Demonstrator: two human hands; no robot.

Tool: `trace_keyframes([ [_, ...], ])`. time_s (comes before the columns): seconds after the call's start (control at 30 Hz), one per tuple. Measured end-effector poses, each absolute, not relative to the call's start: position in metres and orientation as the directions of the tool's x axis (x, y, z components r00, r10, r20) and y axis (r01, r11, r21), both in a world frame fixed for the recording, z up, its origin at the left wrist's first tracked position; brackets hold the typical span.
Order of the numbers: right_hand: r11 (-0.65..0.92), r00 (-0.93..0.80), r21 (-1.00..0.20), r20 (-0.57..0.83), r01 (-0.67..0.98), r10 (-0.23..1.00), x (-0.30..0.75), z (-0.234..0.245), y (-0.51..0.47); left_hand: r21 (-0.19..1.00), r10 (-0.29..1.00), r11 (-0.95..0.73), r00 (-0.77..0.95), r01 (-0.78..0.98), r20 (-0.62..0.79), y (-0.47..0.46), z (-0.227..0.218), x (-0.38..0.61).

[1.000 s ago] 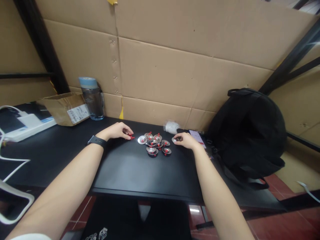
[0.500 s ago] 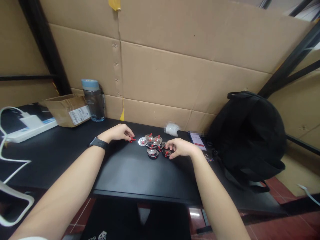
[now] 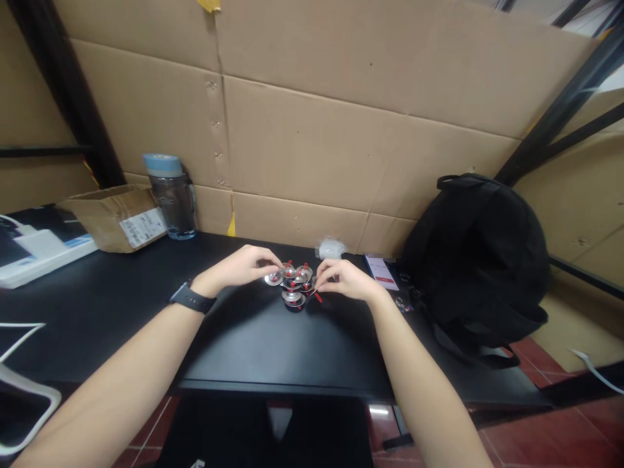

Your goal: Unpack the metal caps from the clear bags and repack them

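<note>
A small pile of shiny metal discs with red loops (image 3: 294,286) lies on the black table (image 3: 253,338). My left hand (image 3: 244,268), with a black watch on its wrist, pinches one metal disc (image 3: 273,279) at the pile's left edge. My right hand (image 3: 341,279) is closed in a pinch on a disc with a red loop (image 3: 316,294) at the pile's right side. Both hands sit right against the pile.
A black backpack (image 3: 480,253) stands at the right. A card (image 3: 381,272) and a white wad (image 3: 330,248) lie behind the pile. A water bottle (image 3: 170,198), a cardboard box (image 3: 114,218) and a white power strip (image 3: 39,250) are at the left. Cardboard lines the back.
My left hand has moved right from the red loop to a disc at the pile's left edge. My right hand has moved left from the pile's far right and lifted a disc.
</note>
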State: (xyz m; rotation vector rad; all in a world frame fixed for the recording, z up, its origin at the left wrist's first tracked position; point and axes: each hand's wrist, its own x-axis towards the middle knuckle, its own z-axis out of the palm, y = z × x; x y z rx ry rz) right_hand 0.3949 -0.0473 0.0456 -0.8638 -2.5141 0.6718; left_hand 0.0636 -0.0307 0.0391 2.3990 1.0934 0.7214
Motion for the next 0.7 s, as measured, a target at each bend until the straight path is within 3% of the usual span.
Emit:
trace_keyframes([
  [0.13,0.74,-0.748,-0.586,0.316,0.33,0.584,0.386,0.047,-0.051,0.602,0.651,-0.712,0.663,0.363,0.37,-0.049,0.032,0.097],
  [0.27,0.738,-0.734,-0.629,0.377,0.244,0.564,0.377,0.045,-0.054,0.671,0.601,-0.702,0.703,0.239,0.379,-0.055,0.019,0.119],
  [0.47,0.737,-0.732,-0.644,0.4,0.205,0.552,0.37,0.041,-0.056,0.707,0.618,-0.672,0.693,0.22,0.372,-0.06,0.016,0.123],
  [0.7,0.742,-0.724,-0.634,0.406,0.216,0.558,0.361,0.039,-0.06,0.725,0.577,-0.647,0.774,0.237,0.262,-0.064,0.032,0.116],
])
